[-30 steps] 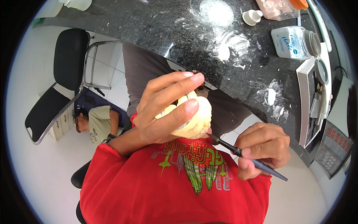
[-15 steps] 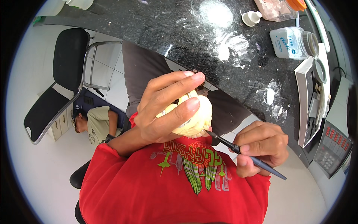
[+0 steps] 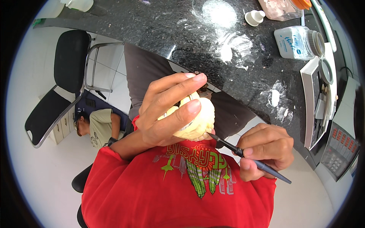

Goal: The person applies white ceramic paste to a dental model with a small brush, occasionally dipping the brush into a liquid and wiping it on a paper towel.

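A yellow plaster dental cast (image 3: pixel 203 119) is held over my lap, in front of the red shirt. My left hand (image 3: pixel 165 104) is closed around it, with thumb and fingers on its upper side. Part of the cast is hidden behind those fingers. Pinched in my right hand (image 3: pixel 268 148) is a slim pen-like tool (image 3: pixel 228 146) with a dark blue-grey handle and a black front part. Its fine pointed tip meets the lower right edge of the cast, by the teeth. Whether that tip is bristle or metal I cannot tell.
A dark speckled countertop (image 3: pixel 152 32) with white powder smears lies ahead. On its right are a white cap (image 3: pixel 254 17), a powder jar (image 3: pixel 294 42), an orange-lidded jar (image 3: pixel 279 8) and a box (image 3: pixel 310 102) with brushes. A black chair (image 3: pixel 70 57) and another person (image 3: pixel 100 125) are at left.
Both hands, the cast and the tool have shifted very slightly left. The tool's tip stays at the cast's lower right edge, and both grips look the same.
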Motion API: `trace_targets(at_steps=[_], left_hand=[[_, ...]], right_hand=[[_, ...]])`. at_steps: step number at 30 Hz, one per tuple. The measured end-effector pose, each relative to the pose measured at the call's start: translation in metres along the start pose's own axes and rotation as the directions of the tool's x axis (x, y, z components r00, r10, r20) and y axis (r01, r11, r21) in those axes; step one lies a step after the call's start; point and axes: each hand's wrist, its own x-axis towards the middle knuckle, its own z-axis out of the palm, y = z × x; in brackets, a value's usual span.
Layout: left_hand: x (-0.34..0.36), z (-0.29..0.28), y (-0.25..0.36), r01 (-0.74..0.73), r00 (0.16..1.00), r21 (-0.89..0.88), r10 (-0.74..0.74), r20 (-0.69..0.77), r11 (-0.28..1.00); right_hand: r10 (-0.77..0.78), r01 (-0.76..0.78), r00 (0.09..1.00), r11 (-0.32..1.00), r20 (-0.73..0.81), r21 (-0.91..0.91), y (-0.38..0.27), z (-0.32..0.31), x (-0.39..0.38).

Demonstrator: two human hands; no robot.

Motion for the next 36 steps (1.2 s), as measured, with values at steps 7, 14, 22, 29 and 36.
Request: trace_targets(at_steps=[7,14,22,29,36], left_hand=[[0.0003,-0.0003,0.0017,0.024,1.000,-0.021,-0.024,0.004,0.999],[-0.0009,0.0000,0.0012,0.026,1.000,-0.027,-0.026,0.003,0.999],[-0.0004,-0.0010,0.0010,0.026,1.000,-0.032,-0.026,0.013,0.999],[-0.0005,-0.0024,0.0018,0.034,0.999,-0.037,-0.033,0.028,0.999],[0.0001,-0.0036,0.0016,0.034,0.999,-0.032,-0.033,0.044,0.999]], right_hand=[[-0.003,0.003,1.000,1.000,0.009,-0.005,-0.0002,-0.0009,-0.0011],[-0.006,0.006,1.000,1.000,0.009,-0.011,0.0005,-0.0007,-0.0016],[-0.003,0.003,1.000,1.000,0.006,-0.027,-0.0009,-0.0014,-0.0020],[-0.022,0.022,1.000,0.999,0.010,-0.024,0.0021,0.0008,-0.0039],[-0.017,0.017,1.000,1.000,0.001,-0.014,0.0015,0.0010,-0.0041]])
